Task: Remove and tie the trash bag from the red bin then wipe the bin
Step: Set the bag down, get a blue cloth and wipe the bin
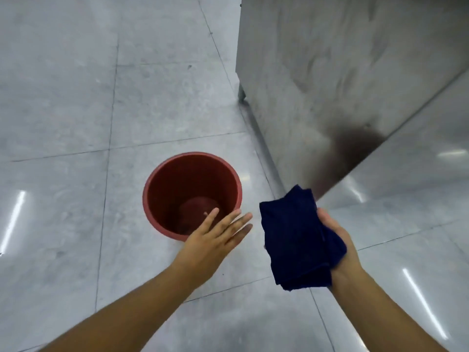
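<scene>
On the floor, just left of a steel unit: red bin [175, 184], upright, mouth open to the camera. No liner in it; the inside wall is bare, with a small pale speck at the bottom, too small to identify.

Floor [63, 102]: large grey tiles with a marbled pattern, glossy, and thin dark grout lines. One grout crossing lies just beyond the bin's far left side. Long white light streaks [14, 221] reflect off the tiles at left and lower right. A few small dark marks show on the far tiles.

Steel unit [330, 67]: brushed metal face, smudged and streaked, with a dark reflection low on it. One short leg [241, 94] shows at its left corner. A diagonal edge runs down to the right of the bin; cannot tell whether the shiny grey surface below that edge is floor or a top.

Left hand [215, 233]: palm down, fingers straight and slightly spread, over the bin's near rim. Contact with the rim cannot be told. Holds nothing.

Right hand [338, 240]: to the right of the bin and apart from it, fingers curled round a bunched dark blue cloth [297, 240], thumb on its upper right edge. The cloth's folds hang loose below the hand.
</scene>
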A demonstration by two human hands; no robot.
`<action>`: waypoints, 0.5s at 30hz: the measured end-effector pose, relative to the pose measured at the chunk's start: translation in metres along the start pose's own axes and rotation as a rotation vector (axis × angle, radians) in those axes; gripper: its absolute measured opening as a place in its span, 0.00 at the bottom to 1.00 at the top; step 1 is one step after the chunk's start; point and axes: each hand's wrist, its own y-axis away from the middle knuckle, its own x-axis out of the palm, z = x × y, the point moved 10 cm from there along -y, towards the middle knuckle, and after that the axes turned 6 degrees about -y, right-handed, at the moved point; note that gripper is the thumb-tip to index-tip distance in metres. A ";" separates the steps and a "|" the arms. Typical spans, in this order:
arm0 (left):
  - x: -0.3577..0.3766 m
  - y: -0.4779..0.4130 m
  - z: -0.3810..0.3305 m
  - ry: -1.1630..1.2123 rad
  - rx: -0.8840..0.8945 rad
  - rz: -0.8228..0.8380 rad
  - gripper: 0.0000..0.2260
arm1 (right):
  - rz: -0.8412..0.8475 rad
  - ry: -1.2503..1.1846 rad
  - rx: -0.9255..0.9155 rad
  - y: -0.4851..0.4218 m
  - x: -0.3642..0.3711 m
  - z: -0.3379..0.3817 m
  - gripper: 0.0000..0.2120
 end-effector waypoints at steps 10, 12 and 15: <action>0.016 -0.025 0.010 -0.278 0.277 -0.330 0.27 | 0.153 0.028 -0.200 -0.120 -0.017 0.008 0.20; 0.022 -0.032 0.035 -0.275 0.199 -0.222 0.29 | 0.144 0.006 -0.177 -0.118 -0.014 0.005 0.19; 0.027 -0.037 0.075 -0.224 0.132 -0.081 0.37 | 0.113 0.037 -0.121 -0.116 -0.013 -0.007 0.19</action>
